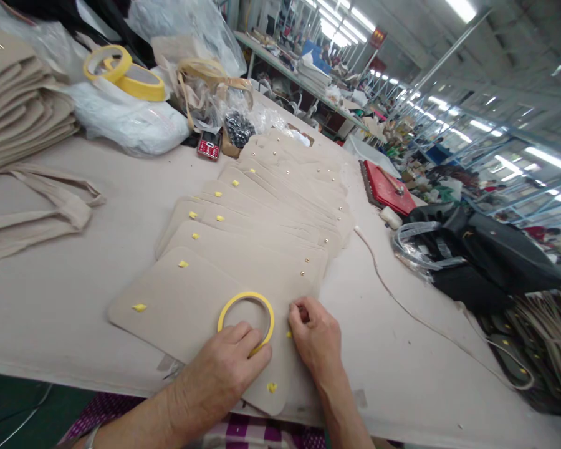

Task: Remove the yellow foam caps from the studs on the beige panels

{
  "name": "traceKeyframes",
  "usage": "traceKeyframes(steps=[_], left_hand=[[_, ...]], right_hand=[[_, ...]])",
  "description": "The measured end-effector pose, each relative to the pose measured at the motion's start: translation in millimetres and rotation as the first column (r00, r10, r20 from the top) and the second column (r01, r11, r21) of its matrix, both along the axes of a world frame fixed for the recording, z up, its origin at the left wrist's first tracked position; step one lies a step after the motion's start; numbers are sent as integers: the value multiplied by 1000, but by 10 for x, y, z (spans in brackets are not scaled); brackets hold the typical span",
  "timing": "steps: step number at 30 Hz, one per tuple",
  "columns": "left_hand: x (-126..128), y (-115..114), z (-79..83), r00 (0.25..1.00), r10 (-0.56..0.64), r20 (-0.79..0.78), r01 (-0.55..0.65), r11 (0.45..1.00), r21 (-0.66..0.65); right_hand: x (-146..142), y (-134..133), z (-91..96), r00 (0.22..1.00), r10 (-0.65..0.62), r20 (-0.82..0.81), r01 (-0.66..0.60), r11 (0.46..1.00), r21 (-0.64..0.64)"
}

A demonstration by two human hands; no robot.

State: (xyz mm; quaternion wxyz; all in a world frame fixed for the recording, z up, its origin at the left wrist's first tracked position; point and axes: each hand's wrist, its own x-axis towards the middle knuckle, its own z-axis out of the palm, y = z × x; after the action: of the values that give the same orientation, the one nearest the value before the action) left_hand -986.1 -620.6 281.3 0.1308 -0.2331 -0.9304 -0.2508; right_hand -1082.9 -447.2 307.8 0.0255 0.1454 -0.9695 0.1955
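Note:
My left hand point(224, 371) rests on the nearest beige leather panel point(177, 305), fingers curled over the near rim of a yellow tape roll point(245, 315) that lies flat on it. My right hand point(315, 337) sits beside the roll at the panel's right edge, fingertips pinched together on something too small to make out. Small yellow tape squares point(139, 307) mark the panel's corners. Behind it, several similar panels point(271, 206) lie overlapped in a row running away from me, with yellow squares on the left and metal studs on the right.
A stack of beige pieces point(19, 106) and straps point(37, 206) lies at the left. Two yellow tape rolls point(126, 75) sit on plastic bags at the back. A red board point(386, 187), a black bag point(486, 255) and a thin cord point(402, 299) are on the right.

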Motion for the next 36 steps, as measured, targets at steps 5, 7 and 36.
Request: traceKeyframes(steps=[5,7,36], left_hand=[[-14,-15,58,1000,16,-15,-16,1000,-9],[-13,-23,77,999,21,-48,-21,1000,14],[-154,-40,417,998,62,-14,-57,971,231]], right_hand=[[-59,-32,153,990,-32,139,24,998,55],[-55,-2,189,983,-14,186,0,997,73],[481,-102,155,839,282,-466,-457,829,-322]])
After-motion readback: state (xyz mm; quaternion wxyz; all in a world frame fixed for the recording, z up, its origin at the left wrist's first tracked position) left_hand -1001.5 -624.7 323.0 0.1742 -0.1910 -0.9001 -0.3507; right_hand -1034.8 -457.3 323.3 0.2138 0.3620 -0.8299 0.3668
